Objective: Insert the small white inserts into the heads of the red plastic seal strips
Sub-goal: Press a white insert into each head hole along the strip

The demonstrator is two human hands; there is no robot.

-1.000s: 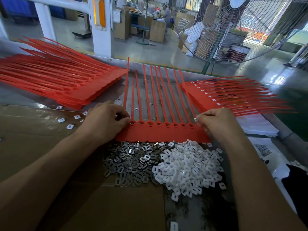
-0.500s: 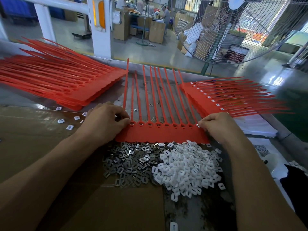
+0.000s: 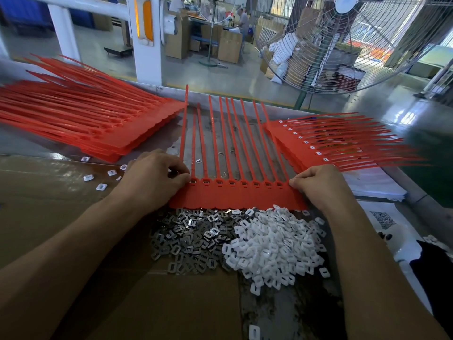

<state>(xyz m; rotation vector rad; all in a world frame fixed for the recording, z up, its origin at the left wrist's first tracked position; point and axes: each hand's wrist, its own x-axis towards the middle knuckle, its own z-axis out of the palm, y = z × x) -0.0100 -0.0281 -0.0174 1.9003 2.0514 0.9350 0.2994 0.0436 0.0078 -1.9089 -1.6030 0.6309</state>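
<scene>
Seal strips (image 3: 235, 197): red
Inserts (image 3: 274, 246): white
Metal clips (image 3: 191, 239): silver-grey
Cardboard (image 3: 49, 207): brown
Fan (image 3: 343, 45): grey wire grille

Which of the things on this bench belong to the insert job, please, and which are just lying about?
Job: red seal strips, white inserts pile, left hand, right hand, finished stack, unfilled stack.
Lying about: metal clips, fan, cardboard.

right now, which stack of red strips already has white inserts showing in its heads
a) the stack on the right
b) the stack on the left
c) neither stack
a: the stack on the right shows a row of small white inserts set along its heads, while the stack on the left shows only dark empty holes.
</scene>
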